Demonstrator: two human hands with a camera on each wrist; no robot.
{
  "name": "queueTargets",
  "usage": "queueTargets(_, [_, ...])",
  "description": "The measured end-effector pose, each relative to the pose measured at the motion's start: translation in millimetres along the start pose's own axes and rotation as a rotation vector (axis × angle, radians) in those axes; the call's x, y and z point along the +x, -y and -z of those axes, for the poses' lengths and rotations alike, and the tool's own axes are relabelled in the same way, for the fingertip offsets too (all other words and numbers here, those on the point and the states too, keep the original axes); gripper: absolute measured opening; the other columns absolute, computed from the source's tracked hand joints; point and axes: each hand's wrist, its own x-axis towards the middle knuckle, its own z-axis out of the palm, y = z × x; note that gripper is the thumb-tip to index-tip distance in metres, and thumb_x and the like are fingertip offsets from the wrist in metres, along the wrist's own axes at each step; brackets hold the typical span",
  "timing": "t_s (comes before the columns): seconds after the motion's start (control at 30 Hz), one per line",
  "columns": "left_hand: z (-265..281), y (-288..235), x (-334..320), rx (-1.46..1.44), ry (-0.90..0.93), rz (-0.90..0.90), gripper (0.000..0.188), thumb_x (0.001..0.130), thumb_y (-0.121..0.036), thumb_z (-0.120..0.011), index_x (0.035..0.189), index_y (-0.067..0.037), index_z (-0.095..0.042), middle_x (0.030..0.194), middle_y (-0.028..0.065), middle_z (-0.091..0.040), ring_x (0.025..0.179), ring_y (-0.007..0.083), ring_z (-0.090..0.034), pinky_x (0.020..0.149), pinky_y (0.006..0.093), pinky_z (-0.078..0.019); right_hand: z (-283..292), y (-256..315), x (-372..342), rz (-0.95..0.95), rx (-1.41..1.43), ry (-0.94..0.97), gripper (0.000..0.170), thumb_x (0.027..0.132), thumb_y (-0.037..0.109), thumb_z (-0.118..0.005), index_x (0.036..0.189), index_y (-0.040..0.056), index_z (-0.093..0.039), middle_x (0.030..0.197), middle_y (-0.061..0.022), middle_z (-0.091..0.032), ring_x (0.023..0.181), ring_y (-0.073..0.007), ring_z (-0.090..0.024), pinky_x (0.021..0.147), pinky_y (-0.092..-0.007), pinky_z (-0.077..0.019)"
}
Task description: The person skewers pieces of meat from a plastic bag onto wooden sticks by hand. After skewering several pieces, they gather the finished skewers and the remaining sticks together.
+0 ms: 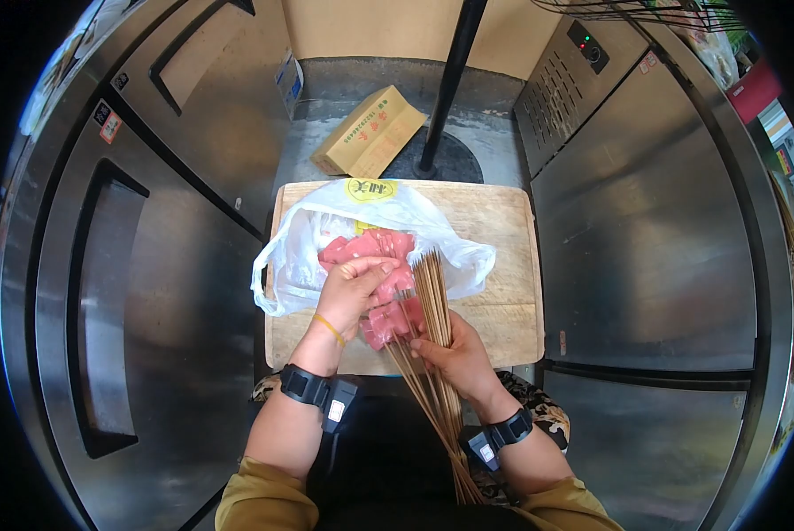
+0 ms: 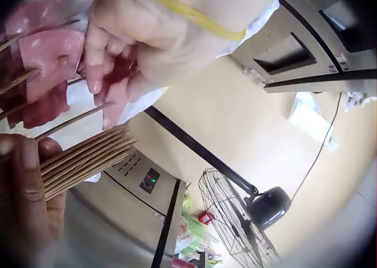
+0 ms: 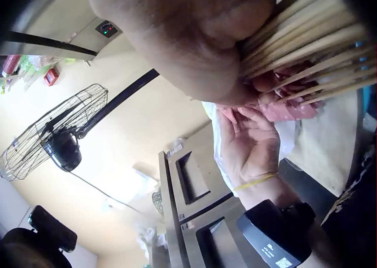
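Note:
My left hand (image 1: pixel 346 290) pinches a slice of pink meat (image 2: pixel 118 100) between thumb and fingers. In the left wrist view, the tip of one thin wooden skewer (image 2: pixel 73 121) meets that slice. A thick bundle of bare skewers (image 1: pixel 432 296) is gripped in my right hand (image 1: pixel 466 361), together with a few that carry threaded slices of pink meat (image 1: pixel 382 327). The skewers' lower ends slant down toward my lap. Just beyond both hands, more pink meat (image 1: pixel 381 241) lies in the mouth of a white plastic bag (image 1: pixel 454 252).
The bag lies on a wooden board (image 1: pixel 512 323). Behind it are a cardboard box (image 1: pixel 370 133) and a black pole (image 1: pixel 450 88) on a round base. Stainless steel cabinets (image 1: pixel 185 292) stand close on both sides. A wire-caged fan (image 2: pixel 232 221) tops the pole.

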Motion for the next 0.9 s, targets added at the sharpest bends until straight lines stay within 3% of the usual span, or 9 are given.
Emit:
queueTargets(0.1, [-1, -3, -4, -0.056, 0.034, 0.071, 0.017, 0.088, -0.016, -0.060, 0.102, -0.007, -0.065, 0.091, -0.0012, -0.064, 0.077, 0.0041, -0.056, 0.063, 0.0192, -0.0476, -2, 3, 0, 0.005, -0.016, -0.011, 0.029, 0.083, -0.002, -0.061, 0.109, 0.0035, -0.049, 0.087, 0.0011, -0.050, 0.073, -0.0073, -0.055, 0.060, -0.0214, -0.0460])
queueTargets(0.17, [-2, -3, -6, -0.064, 0.052, 0.098, 0.018, 0.089, -0.017, -0.060, 0.103, -0.007, -0.065, 0.093, -0.0008, -0.064, 0.076, 0.0037, -0.056, 0.062, 0.0185, -0.0468, -4, 5, 0, 0.037, -0.032, -0.040, 0.023, 0.082, 0.000, -0.063, 0.101, 0.0052, -0.049, 0.078, -0.0004, -0.056, 0.064, -0.0063, -0.053, 0.054, -0.0195, -0.0421])
queueTargets(0.37, [-2, 7, 0, -0.008, -0.008, -0.063, 0.015, 0.088, -0.012, -0.059, 0.102, -0.006, -0.063, 0.090, -0.0005, -0.063, 0.072, 0.0020, -0.054, 0.061, 0.0167, -0.0432, -5, 5, 1, 0.058, -0.053, -0.055, 0.021, 0.082, 0.001, -0.064, 0.097, 0.0059, -0.049, 0.073, -0.0014, -0.058, 0.060, -0.0059, -0.052, 0.052, -0.0188, -0.0408])
queueTargets(0.67, [-1, 7, 1, 0.132, 0.066, -0.295, 0.013, 0.086, 0.000, -0.057, 0.098, -0.004, -0.063, 0.085, -0.0004, -0.064, 0.074, 0.0017, -0.054, 0.061, 0.0160, -0.0428, -3, 2, 2, 0.043, -0.057, -0.057, 0.022, 0.082, 0.001, -0.064, 0.097, 0.0056, -0.049, 0.072, -0.0018, -0.058, 0.058, -0.0063, -0.052, 0.051, -0.0193, -0.0412])
queueTargets(0.77, [-2, 6, -4, 0.220, 0.054, -0.233, 0.012, 0.085, 0.002, -0.057, 0.095, -0.002, -0.064, 0.085, -0.0004, -0.065, 0.071, 0.0016, -0.054, 0.059, 0.0160, -0.0427, -1, 0, 3, 0.028, -0.054, -0.062, 0.024, 0.081, 0.001, -0.063, 0.100, 0.0051, -0.049, 0.074, -0.0017, -0.058, 0.058, -0.0063, -0.052, 0.050, -0.0194, -0.0410])
queueTargets(0.87, [-5, 23, -8, 0.306, 0.139, -0.356, 0.011, 0.085, 0.001, -0.057, 0.093, -0.002, -0.064, 0.082, 0.0000, -0.066, 0.067, 0.0016, -0.054, 0.054, 0.0165, -0.0422, -1, 3, 2, 0.010, -0.044, -0.072, 0.028, 0.081, 0.001, -0.063, 0.106, 0.0042, -0.049, 0.074, -0.0013, -0.058, 0.058, -0.0063, -0.051, 0.050, -0.0193, -0.0406])
queueTargets(0.9, [-7, 23, -13, 0.342, 0.148, -0.289, 0.010, 0.085, 0.001, -0.057, 0.093, -0.002, -0.064, 0.081, 0.0003, -0.066, 0.066, 0.0019, -0.055, 0.053, 0.0170, -0.0425, -1, 4, 2, 0.004, -0.042, -0.076, 0.031, 0.081, 0.001, -0.064, 0.108, 0.0038, -0.049, 0.074, -0.0011, -0.058, 0.058, -0.0062, -0.051, 0.050, -0.0192, -0.0405])
